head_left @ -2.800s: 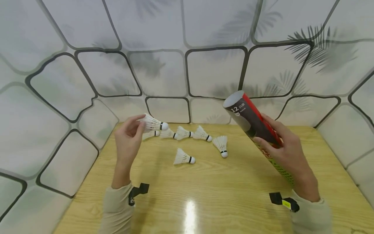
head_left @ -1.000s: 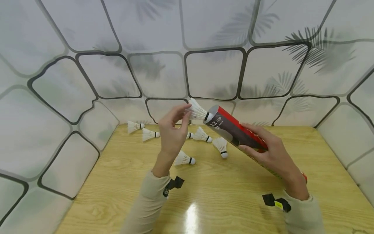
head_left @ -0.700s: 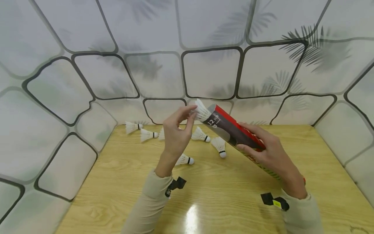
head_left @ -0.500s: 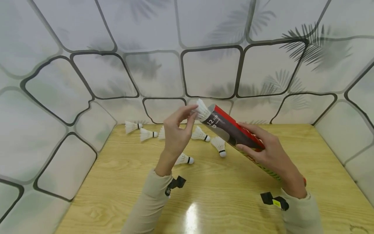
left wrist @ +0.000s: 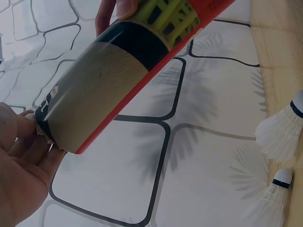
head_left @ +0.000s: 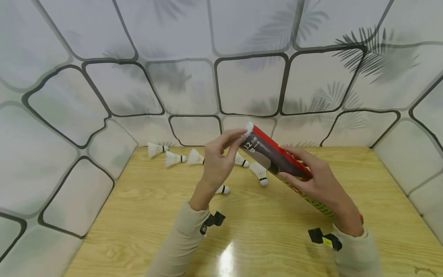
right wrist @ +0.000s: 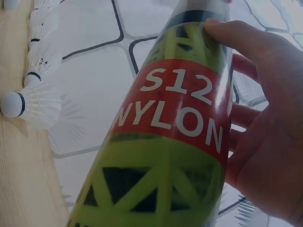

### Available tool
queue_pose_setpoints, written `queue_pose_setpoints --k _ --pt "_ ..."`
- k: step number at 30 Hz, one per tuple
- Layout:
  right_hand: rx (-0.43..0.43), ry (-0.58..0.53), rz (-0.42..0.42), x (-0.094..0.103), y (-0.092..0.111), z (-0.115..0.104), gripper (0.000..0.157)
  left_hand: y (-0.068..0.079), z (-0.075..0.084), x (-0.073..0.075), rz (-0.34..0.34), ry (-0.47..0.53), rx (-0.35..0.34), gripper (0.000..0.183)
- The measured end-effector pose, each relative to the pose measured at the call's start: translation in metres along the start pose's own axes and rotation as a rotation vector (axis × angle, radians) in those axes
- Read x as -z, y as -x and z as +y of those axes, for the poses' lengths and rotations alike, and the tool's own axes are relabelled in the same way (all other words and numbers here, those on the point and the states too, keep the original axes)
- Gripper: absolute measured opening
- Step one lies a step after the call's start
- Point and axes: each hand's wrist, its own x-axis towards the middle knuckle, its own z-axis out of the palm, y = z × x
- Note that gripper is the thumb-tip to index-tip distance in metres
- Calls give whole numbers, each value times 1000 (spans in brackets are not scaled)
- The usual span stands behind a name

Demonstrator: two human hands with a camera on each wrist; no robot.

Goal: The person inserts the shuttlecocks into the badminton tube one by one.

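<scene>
In the head view my right hand point(head_left: 318, 179) grips a long shuttlecock tube point(head_left: 271, 154) around its lower half, its mouth tilted up to the left. The right wrist view shows the tube's red and lime label point(right wrist: 177, 104), lettered "S12 NYLON". At the mouth, my left hand point(head_left: 219, 157) pinches the skirt edge of a white shuttlecock point(head_left: 249, 127). Only that edge sticks out; the rest is hidden inside the tube. From the left wrist, the left fingers point(left wrist: 28, 165) lie against the tube's rim.
Several white shuttlecocks lie on the wooden table point(head_left: 155, 215), some in a row toward the back, such as one shuttlecock point(head_left: 175, 158) at left. A nearer shuttlecock point(head_left: 225, 189) is partly behind the left hand. A patterned cloth wall point(head_left: 194, 88) encloses the back and sides.
My left hand has carried the shuttlecock rightward from the left to the tube's mouth and pushed it in, cork first, almost to its skirt edge. The tube has shifted left and tilted lower.
</scene>
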Motion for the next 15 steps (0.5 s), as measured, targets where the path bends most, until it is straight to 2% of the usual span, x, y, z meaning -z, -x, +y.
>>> queue_pose_setpoints --k 8,15 --pt "-26 19 -14 3 2 1 79 4 0 -2 -44 59 45 21" --pt "-37 29 -42 7 3 3 79 7 -2 0 -115 45 76 22"
